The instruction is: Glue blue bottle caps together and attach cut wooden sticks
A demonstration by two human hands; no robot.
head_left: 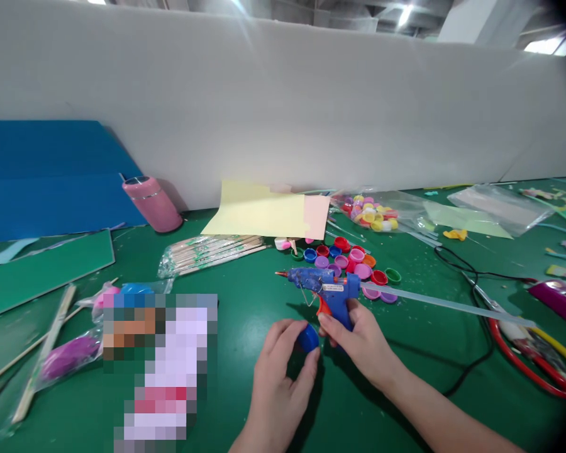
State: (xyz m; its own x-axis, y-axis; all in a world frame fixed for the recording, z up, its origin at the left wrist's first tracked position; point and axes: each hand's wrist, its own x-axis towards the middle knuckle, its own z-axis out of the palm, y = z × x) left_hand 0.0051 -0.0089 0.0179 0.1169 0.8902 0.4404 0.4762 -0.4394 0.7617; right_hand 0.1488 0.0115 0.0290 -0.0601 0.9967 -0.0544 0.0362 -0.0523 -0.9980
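Note:
My right hand (pixel 361 343) grips the handle of a blue glue gun (pixel 323 286) with an orange trigger; its nozzle points left, above the green table (pixel 245 327). A long clear glue stick (pixel 448 304) juts from the gun's back to the right. My left hand (pixel 280 371) pinches a blue bottle cap (pixel 308 338) between thumb and fingers, just below the gun's handle. Several loose coloured bottle caps (pixel 353 261) lie just beyond the gun.
A pink bottle (pixel 151 203) lies at the back left beside blue boards. A pack of wooden sticks (pixel 212 251), yellow and pink paper sheets (pixel 264 211), a bag of caps (pixel 372 211), a black cable (pixel 471 352) and red-handled scissors (pixel 528 362) surround the work spot. A white wall closes the back.

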